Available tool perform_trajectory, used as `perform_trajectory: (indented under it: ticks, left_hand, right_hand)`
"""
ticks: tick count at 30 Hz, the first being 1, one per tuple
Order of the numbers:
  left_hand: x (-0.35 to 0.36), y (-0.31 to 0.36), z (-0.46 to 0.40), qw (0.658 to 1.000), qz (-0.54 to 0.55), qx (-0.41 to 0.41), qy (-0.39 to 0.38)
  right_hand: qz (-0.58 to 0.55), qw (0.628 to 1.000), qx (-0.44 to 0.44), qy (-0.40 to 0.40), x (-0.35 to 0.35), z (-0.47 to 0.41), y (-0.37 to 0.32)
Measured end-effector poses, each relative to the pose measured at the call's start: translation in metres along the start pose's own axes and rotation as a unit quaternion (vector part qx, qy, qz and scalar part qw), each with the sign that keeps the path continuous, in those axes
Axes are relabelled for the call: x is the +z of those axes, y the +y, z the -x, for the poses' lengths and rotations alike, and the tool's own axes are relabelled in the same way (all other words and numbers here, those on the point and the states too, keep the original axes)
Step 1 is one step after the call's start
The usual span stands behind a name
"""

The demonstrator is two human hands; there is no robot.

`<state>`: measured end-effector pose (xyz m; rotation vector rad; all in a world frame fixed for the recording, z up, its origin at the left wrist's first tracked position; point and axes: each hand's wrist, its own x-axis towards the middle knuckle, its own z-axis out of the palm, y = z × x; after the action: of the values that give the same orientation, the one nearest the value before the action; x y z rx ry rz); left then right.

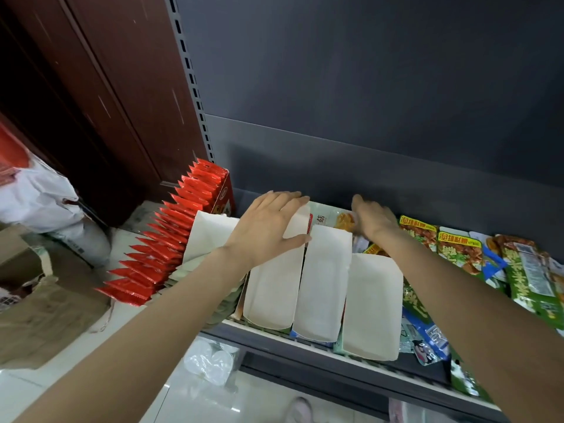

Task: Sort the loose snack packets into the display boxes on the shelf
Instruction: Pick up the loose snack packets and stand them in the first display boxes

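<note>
Three plain cardboard boxes [323,282] sit along the shelf's [305,346] front edge. The left hand [268,227] lies flat, fingers straight, on one; the right hand [370,218] touches a glossy packet [331,219] behind them, grip unclear.
</note>
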<state>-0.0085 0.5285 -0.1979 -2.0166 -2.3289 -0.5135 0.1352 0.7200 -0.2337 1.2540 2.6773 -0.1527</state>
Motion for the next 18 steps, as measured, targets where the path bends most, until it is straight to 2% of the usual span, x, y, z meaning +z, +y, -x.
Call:
perform_trajectory:
  ticks: [2,5,8,12,14,16,18]
  left_hand:
    - [-0.001,0.001,0.002,1.0,0.018,-0.004,0.019]
    - [-0.003,0.005,0.002,0.998,0.056,-0.018,0.024]
    - [-0.009,0.007,-0.001,0.985,0.161,-0.057,0.031]
    - [-0.027,0.007,-0.003,0.93,0.322,-0.154,0.092]
    - [-0.04,0.006,0.0,0.892,0.406,-0.166,0.112]
    - [-0.051,0.002,0.005,0.872,0.45,-0.147,0.127]
    - [-0.062,-0.005,0.014,0.87,0.457,-0.131,0.135]
  right_hand:
    - [-0.076,0.997,-0.001,0.018,-0.018,0.013,0.0]
    - [-0.184,0.976,-0.004,0.112,-0.043,0.034,-0.001]
    - [-0.355,0.917,-0.008,0.179,-0.058,0.058,-0.01]
    - [-0.49,0.845,-0.019,0.212,-0.068,0.091,-0.035]
    - [-0.533,0.816,-0.037,0.22,-0.071,0.105,-0.052]
    - [-0.549,0.802,-0.055,0.228,-0.074,0.115,-0.068]
    - [-0.538,0.808,-0.069,0.229,-0.073,0.122,-0.082]
